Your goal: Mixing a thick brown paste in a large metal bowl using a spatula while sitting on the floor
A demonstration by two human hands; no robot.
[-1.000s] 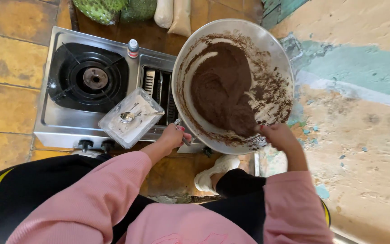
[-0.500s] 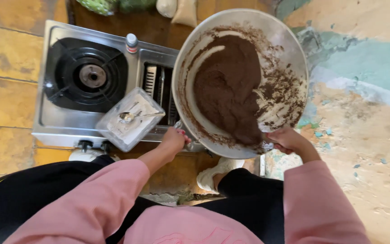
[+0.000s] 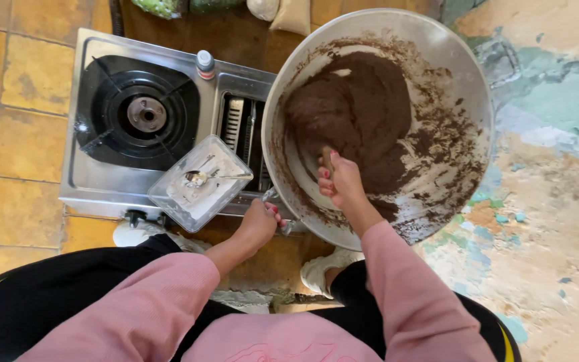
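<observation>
Gripping the wok's handle (image 3: 277,213), my left hand (image 3: 259,221) is clenched; my right hand (image 3: 340,182) is closed around a utensil inside the metal wok (image 3: 437,60), pressing into brown dough (image 3: 356,114) beside the stove (image 3: 102,181).

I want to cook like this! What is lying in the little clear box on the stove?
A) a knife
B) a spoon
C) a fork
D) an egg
B: a metal spoon lies in the clear plastic container of white powder, which sits on the gas stove beside the big metal pan.
</observation>
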